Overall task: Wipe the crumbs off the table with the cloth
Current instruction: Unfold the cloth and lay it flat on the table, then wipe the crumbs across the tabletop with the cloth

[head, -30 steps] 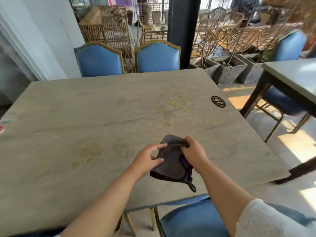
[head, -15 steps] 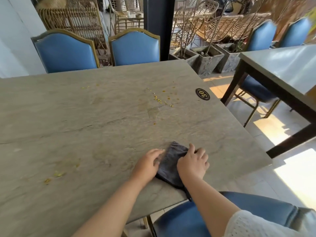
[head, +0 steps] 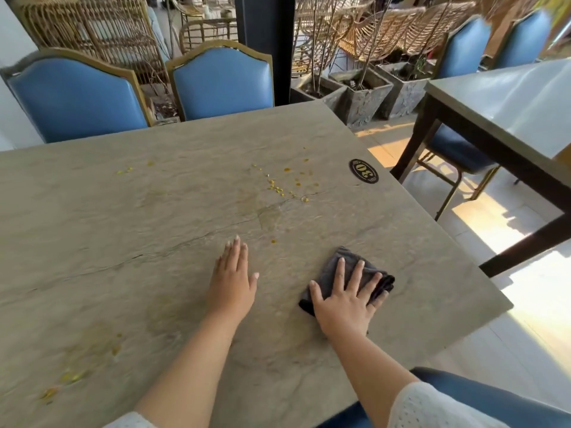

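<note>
Grey stone-look tabletop (head: 123, 242) fills the patio corner. Her right hand (head: 346, 301) lies spread flat, pressing the dark grey folded cloth (head: 340, 257); her left hand (head: 231, 279) rests flat and empty beside it. Yellow crumbs (head: 278, 188) lie ahead, beyond the fingertips, slightly nearer the right hand's reach.

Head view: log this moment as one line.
right hand: flat on cloth | left hand: flat on table | crumbs: ahead, not yet wiped
</note>
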Available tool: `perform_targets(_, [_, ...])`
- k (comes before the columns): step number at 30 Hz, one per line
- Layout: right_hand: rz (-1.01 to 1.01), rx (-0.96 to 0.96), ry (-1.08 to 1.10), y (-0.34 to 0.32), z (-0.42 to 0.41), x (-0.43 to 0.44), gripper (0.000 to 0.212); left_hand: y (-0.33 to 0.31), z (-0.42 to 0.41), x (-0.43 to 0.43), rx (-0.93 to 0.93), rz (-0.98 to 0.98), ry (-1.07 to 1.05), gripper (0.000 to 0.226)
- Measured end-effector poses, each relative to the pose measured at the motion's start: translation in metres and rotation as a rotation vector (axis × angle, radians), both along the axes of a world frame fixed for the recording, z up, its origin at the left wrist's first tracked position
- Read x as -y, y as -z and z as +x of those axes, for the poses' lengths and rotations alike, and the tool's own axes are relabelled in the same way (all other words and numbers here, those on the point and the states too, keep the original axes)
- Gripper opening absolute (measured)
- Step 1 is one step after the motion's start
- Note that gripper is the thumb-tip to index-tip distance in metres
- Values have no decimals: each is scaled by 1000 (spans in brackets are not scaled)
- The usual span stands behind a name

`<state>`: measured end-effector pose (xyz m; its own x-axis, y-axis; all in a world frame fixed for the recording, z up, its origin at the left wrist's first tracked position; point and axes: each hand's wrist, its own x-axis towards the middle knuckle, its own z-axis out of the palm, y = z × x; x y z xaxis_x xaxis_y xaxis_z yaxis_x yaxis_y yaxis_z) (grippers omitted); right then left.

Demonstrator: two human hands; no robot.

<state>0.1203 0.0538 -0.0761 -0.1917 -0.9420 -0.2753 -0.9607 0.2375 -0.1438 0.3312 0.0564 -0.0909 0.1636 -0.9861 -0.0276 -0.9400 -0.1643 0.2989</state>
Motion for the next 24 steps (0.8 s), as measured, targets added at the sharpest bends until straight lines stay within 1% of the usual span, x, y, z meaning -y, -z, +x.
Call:
perform_targets(3, [-56, -13, -7, 4, 11, 48, 80, 10, 5, 8, -10, 37, -31, 78])
perform_targets(5, [-91, -2, -62, 5, 33, 73, 77, 15, 5, 7, -22, -17, -38, 82])
perform_targets(7, [-113, 4, -168, 6, 61, 86, 75, 17, 5, 7, -41, -54, -48, 76])
perform_targets(9, [-145, 14, -310, 7, 83, 82, 73, 13, 5, 11, -48, -75, -66, 67])
perform_targets(11, [-186, 34, -435, 11, 88, 62, 69, 7, 9, 18, -31, -114, -87, 56])
perform_targets(13, [-211, 42, -491, 16, 73, 43, 66, 4, 16, 27, 0, -120, -84, 53])
perform_targets(15, [-219, 15, -421, 19, 53, 39, 65, 6, 26, 40, 42, -113, -90, 55])
perform_targets(17, [-204, -35, -270, 18, 43, 52, 66, 12, 36, 53, 51, -99, -126, 62])
perform_targets(20, [-150, -26, -109, 16, 59, 91, 65, 22, 41, 60, 56, -106, -134, 64])
perform_targets(22, [-143, 3, -115, 15, 81, 111, 66, 26, 41, 58, 76, -116, -118, 62])
perform_targets(24, [-160, 11, -226, 14, 99, 112, 66, 27, 42, 59, 87, -128, -115, 62])
